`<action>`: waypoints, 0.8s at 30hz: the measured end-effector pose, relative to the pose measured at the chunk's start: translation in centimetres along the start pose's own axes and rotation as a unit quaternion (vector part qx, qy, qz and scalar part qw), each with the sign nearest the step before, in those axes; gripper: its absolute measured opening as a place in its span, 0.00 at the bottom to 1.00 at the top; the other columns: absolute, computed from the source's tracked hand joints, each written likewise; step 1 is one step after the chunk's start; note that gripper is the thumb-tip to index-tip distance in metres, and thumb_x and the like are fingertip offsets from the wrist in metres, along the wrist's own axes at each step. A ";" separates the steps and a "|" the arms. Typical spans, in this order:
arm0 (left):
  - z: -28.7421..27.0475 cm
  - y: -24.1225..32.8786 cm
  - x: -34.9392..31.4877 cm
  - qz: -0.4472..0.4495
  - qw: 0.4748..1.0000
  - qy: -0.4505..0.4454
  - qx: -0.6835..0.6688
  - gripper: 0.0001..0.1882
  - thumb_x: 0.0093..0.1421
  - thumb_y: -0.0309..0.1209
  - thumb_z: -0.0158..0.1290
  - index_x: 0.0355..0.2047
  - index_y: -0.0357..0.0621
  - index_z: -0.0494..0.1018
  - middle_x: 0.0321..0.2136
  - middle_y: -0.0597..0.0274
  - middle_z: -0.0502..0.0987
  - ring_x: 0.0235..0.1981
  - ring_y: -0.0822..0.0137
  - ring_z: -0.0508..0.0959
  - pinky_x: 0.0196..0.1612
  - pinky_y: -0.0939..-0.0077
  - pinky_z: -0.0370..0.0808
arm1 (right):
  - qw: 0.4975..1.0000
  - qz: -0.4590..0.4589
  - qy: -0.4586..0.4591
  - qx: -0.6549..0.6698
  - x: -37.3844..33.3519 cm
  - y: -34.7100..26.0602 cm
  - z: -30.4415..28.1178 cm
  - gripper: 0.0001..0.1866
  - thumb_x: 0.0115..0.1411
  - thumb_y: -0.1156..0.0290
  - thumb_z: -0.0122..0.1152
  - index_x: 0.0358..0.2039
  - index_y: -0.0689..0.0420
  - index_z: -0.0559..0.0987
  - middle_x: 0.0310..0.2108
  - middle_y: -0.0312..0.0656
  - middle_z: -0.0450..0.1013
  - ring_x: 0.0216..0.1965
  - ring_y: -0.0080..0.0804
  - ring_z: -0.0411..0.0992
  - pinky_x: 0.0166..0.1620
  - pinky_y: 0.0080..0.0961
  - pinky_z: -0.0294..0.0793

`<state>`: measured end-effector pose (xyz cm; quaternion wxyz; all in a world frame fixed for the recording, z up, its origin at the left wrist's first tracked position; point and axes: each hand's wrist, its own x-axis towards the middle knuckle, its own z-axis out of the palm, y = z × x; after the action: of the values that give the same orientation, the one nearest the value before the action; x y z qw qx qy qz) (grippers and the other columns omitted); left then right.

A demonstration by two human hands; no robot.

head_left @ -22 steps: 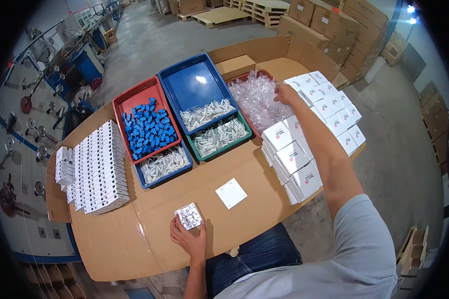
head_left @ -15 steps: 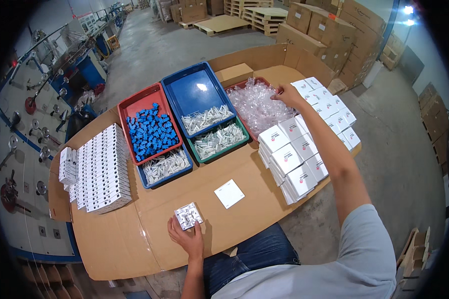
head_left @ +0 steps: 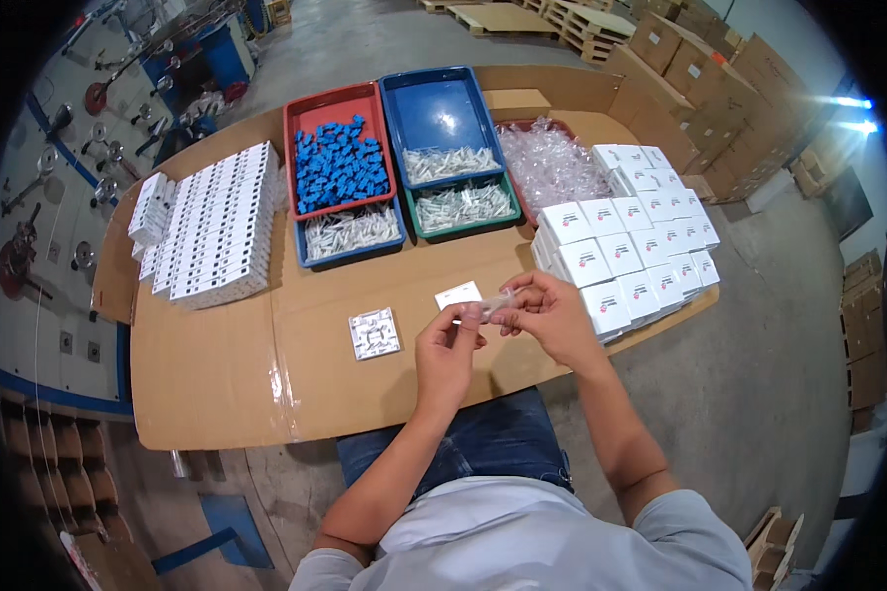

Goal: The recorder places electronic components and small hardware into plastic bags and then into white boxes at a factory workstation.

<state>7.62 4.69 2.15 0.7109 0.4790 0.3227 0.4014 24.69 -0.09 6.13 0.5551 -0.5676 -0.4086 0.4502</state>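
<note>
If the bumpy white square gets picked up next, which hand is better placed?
Probably the left hand: it is nearer the bumpy white square, while the right hand sits farther off. Both pinch the clear plastic, so the left must let go first.

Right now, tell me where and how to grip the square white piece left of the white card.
Pinch the square white piece by its left and right edges, likely best from the near side: it lies flat, uneven face up, with the lower blue tray beyond it.
</note>
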 end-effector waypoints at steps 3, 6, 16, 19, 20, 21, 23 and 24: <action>-1.6 -0.6 -1.3 0.025 0.996 0.085 0.024 0.13 0.71 0.34 0.56 0.42 0.34 0.80 0.32 0.65 0.80 0.30 0.77 0.77 0.35 0.80 0.77 | 0.997 0.042 -0.024 0.055 -0.9 2.6 1.0 0.10 0.62 0.77 0.69 0.42 0.64 0.78 0.32 0.42 0.82 0.34 0.24 0.81 0.34 0.20 0.80; -2.8 -1.0 -2.5 0.056 0.986 0.109 0.110 0.14 0.71 0.37 0.56 0.42 0.35 0.80 0.25 0.69 0.77 0.27 0.79 0.74 0.31 0.83 0.73 | 0.996 0.064 -0.061 0.020 -1.4 3.2 1.6 0.09 0.62 0.77 0.69 0.41 0.62 0.79 0.35 0.41 0.82 0.35 0.24 0.81 0.36 0.21 0.81; -3.9 -1.0 -3.2 0.088 0.986 0.060 0.128 0.11 0.71 0.35 0.57 0.40 0.39 0.77 0.25 0.71 0.75 0.24 0.82 0.70 0.26 0.86 0.65 | 0.976 0.119 -0.033 0.182 -1.7 4.4 3.1 0.07 0.66 0.73 0.66 0.42 0.61 0.82 0.35 0.39 0.81 0.36 0.26 0.80 0.39 0.30 0.85; -3.8 -0.9 -3.2 0.012 0.992 0.125 0.008 0.09 0.71 0.35 0.56 0.39 0.43 0.76 0.27 0.72 0.75 0.23 0.82 0.68 0.26 0.86 0.64 | 0.978 0.114 -0.014 0.177 -1.8 4.9 3.8 0.07 0.65 0.74 0.65 0.42 0.62 0.82 0.36 0.40 0.81 0.36 0.27 0.80 0.38 0.30 0.86; -4.0 -1.2 -3.1 0.010 0.993 0.115 -0.021 0.10 0.72 0.36 0.55 0.40 0.43 0.75 0.27 0.72 0.75 0.22 0.83 0.68 0.25 0.86 0.64 | 0.978 0.109 -0.006 0.177 -1.8 5.0 4.0 0.07 0.65 0.75 0.65 0.42 0.63 0.82 0.36 0.41 0.81 0.36 0.27 0.80 0.38 0.30 0.86; -4.4 -1.5 -2.7 0.009 0.993 0.104 -0.050 0.10 0.72 0.37 0.55 0.40 0.43 0.75 0.28 0.72 0.75 0.22 0.83 0.67 0.25 0.85 0.65 | 0.978 0.107 -0.007 0.177 -1.8 5.3 4.1 0.07 0.65 0.75 0.65 0.42 0.63 0.82 0.36 0.41 0.81 0.36 0.27 0.80 0.38 0.30 0.86; -4.9 -1.9 -2.3 -0.001 0.993 0.108 -0.050 0.10 0.72 0.37 0.55 0.40 0.43 0.75 0.27 0.73 0.75 0.22 0.83 0.66 0.25 0.85 0.64 | 0.980 0.085 -0.013 0.180 -1.9 5.9 4.3 0.09 0.65 0.74 0.66 0.44 0.63 0.83 0.37 0.41 0.81 0.37 0.26 0.80 0.40 0.28 0.86; -5.3 -2.2 -2.1 -0.015 0.992 0.112 -0.050 0.10 0.72 0.36 0.54 0.41 0.43 0.75 0.26 0.73 0.74 0.21 0.83 0.65 0.25 0.85 0.63 | 0.980 0.084 -0.016 0.181 -2.0 5.8 4.7 0.09 0.65 0.74 0.66 0.44 0.63 0.83 0.37 0.41 0.81 0.37 0.26 0.80 0.40 0.28 0.86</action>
<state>2.71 4.58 -1.48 0.6993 0.3900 0.3872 0.4570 19.43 -1.12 0.53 0.6025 -0.4827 -0.2797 0.5708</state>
